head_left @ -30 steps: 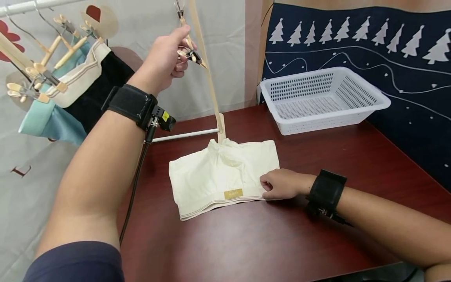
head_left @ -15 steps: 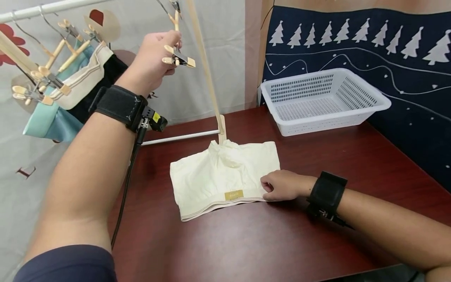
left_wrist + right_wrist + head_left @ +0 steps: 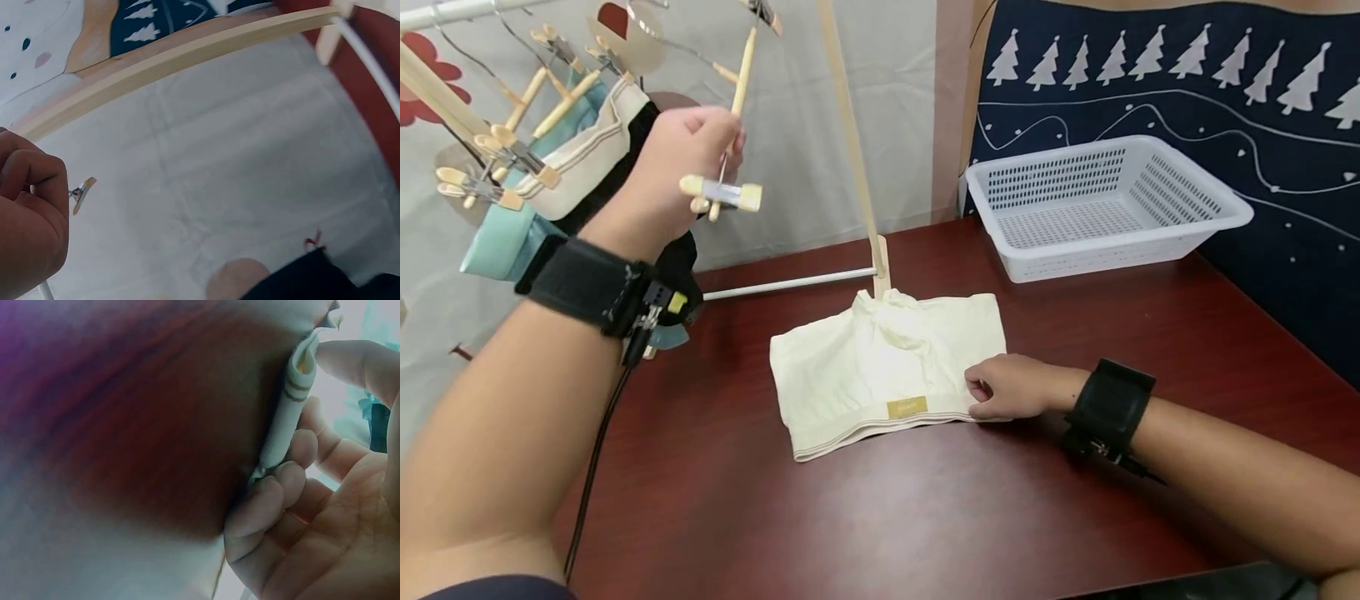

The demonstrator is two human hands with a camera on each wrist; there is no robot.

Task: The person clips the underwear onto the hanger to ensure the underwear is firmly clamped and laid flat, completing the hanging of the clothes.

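Cream boxer briefs (image 3: pixel 827 375) lie spread on the table, a gold label (image 3: pixel 907 407) on the waistband. My right hand (image 3: pixel 1011 386) holds their right edge with curled fingers; in the right wrist view the thumb and fingertips meet the folded waistband (image 3: pixel 284 419). Raised at the upper left, my left hand (image 3: pixel 688 162) grips a wooden clip hanger (image 3: pixel 745 71). One clip (image 3: pixel 722 193) sticks out below the fist, while another (image 3: pixel 765 15) is at the top end of the bar. The left wrist view shows this hand (image 3: pixel 31 206) curled, with a clip (image 3: pixel 82 194) beside it.
A garment rack with a white rail (image 3: pixel 467 10) and wooden posts (image 3: pixel 853 125) stands behind. Black and teal underwear (image 3: pixel 512 237) hangs from clip hangers at the left. A white perforated basket (image 3: pixel 1120 254) sits at the back right of the dark red table (image 3: pixel 887 517).
My left hand has moved left and down with the hanger, coming nearer the hanging clothes, and the hanger has turned. The right hand keeps its place on the boxer briefs.
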